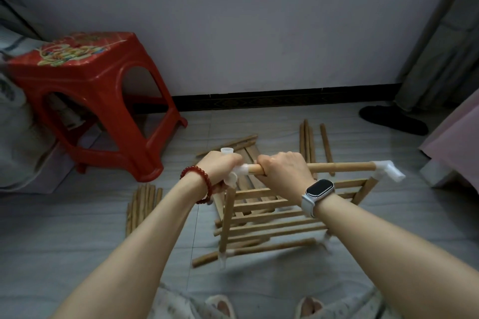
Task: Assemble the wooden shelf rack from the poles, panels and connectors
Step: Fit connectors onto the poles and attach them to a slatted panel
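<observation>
Right hand (283, 169) gripping round wooden pole (342, 167), left hand (220, 167) clasping translucent plastic connector (239, 171)

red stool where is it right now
In the head view the red stool stands on the floor at the left, against the wall, beyond the bundle of poles.

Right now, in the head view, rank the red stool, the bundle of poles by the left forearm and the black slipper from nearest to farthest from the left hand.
1. Bundle of poles, just below-left of the left hand.
2. Red stool, farther left.
3. Black slipper, far right by the wall.
</observation>
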